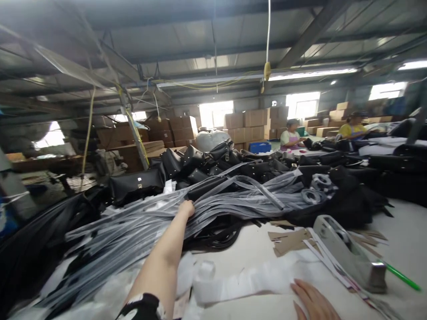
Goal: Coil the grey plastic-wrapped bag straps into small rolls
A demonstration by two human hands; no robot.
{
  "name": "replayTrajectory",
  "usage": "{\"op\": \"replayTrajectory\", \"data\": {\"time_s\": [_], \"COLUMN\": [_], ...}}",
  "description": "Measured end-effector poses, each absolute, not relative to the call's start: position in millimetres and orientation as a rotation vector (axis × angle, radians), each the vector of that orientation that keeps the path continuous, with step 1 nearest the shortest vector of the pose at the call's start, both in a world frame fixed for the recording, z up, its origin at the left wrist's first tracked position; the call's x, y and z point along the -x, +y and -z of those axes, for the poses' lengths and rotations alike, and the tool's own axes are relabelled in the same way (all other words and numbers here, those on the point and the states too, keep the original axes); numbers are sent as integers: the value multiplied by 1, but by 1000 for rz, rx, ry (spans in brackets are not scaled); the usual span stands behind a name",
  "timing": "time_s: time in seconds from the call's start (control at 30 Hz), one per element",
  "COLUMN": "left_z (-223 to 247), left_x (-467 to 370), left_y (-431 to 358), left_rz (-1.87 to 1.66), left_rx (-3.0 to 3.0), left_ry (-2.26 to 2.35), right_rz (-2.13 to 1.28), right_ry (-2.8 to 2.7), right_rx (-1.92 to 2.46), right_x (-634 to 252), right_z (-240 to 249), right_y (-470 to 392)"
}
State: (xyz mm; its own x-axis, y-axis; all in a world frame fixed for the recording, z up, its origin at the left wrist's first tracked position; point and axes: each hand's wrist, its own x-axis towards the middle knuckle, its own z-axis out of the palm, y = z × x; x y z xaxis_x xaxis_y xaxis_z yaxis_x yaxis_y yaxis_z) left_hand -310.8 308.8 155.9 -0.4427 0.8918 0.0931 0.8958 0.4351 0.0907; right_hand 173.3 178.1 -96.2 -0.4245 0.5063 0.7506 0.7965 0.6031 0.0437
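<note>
My left hand reaches forward into a long heap of black straps wrapped in clear plastic sleeves; its fingers are closed around some of the sleeved straps. My right hand lies flat and open at the bottom edge, its fingers resting on a strip of white foam wrap spread on the white table.
A metal tape dispenser and a green pen lie to the right, with cardboard scraps beside them. Black handbags are piled behind the straps. Two people sit far back among stacked cartons.
</note>
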Motion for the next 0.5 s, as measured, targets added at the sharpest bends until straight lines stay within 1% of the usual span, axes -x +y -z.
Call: {"op": "replayTrajectory", "data": {"time_s": [0.13, 0.23, 0.3, 0.4, 0.47, 0.5], "left_z": [-172, -174, -163, -128, -101, -89], "left_x": [286, 243, 202, 133, 91, 73], "left_y": [294, 262, 227, 162, 122, 105], "left_rz": [259, 375, 519, 714, 834, 876], "left_rx": [1686, 1834, 2030, 2427, 2586, 2650], "left_ry": [-2482, -2237, -1967, -1555, -1455, -1440], "right_rz": [350, 58, -244, -874, -1325, -1486], "right_ry": [-2140, -2109, -2001, -1660, -1369, -1302], "right_rx": [1185, 1313, 1354, 1257, 1117, 1037], "right_x": [-172, -166, -155, -130, -118, -116], "right_z": [89, 74, 52, -3, -51, -76], "right_y": [169, 159, 153, 152, 156, 158]}}
